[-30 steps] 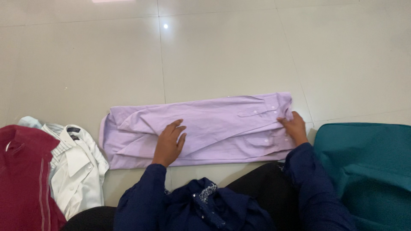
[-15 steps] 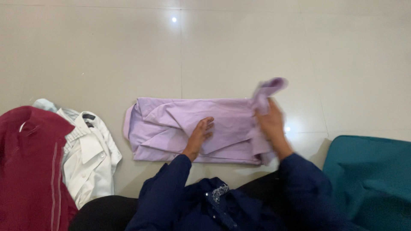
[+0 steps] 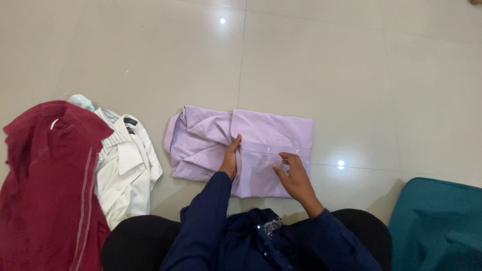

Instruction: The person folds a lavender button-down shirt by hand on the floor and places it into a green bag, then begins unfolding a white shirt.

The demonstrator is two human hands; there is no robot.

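Note:
A lilac button shirt (image 3: 261, 133) lies on the pale tiled floor, its right part folded over to the left so a button strip shows on top. My left hand (image 3: 230, 160) stands on its edge along the fold line, pressing the cloth at the shirt's middle. My right hand (image 3: 293, 176) rests on the folded-over flap near the front edge, fingers slightly spread and holding nothing. Both arms wear dark blue sleeves.
A white collared shirt (image 3: 125, 168) and a maroon garment (image 3: 45, 180) lie in a pile at the left. A teal cushion or bag (image 3: 442, 226) sits at the lower right. Dark blue cloth (image 3: 251, 236) lies in my lap.
My right hand lifted the shirt's right end and folded it leftward over the middle, then let go; the shirt is now about half as long. The view shifted slightly.

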